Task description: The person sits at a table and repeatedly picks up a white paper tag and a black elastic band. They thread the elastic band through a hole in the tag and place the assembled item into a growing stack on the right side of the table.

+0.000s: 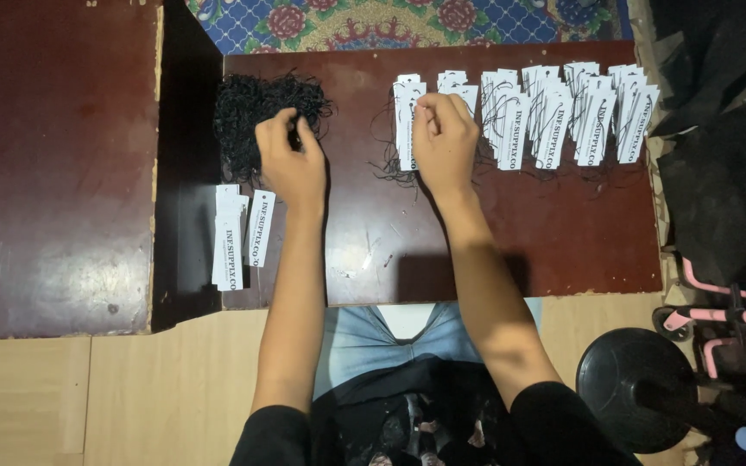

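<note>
Dark red-brown wood is filling most of the view: a low table point(563, 250) is sitting in front of the person, with a second board point(53, 173) lying to its left. Along the far edge of the table, a row of white paper tags point(554, 112) is lying in overlapping stacks, thin black strings trailing from them. The right hand point(445, 142) is resting on the leftmost stack of that row, its fingers point(429, 116) curled narrow and pinching the top of a white tag point(407, 121). A tangled pile of black string point(252, 108) is lying at the table's far left corner. The left hand point(291, 155) is reaching into its near edge, fingers bent close together among the strands. Just below that hand, a small stack of unstrung tags point(233, 237) is lying near the table's left edge.
</note>
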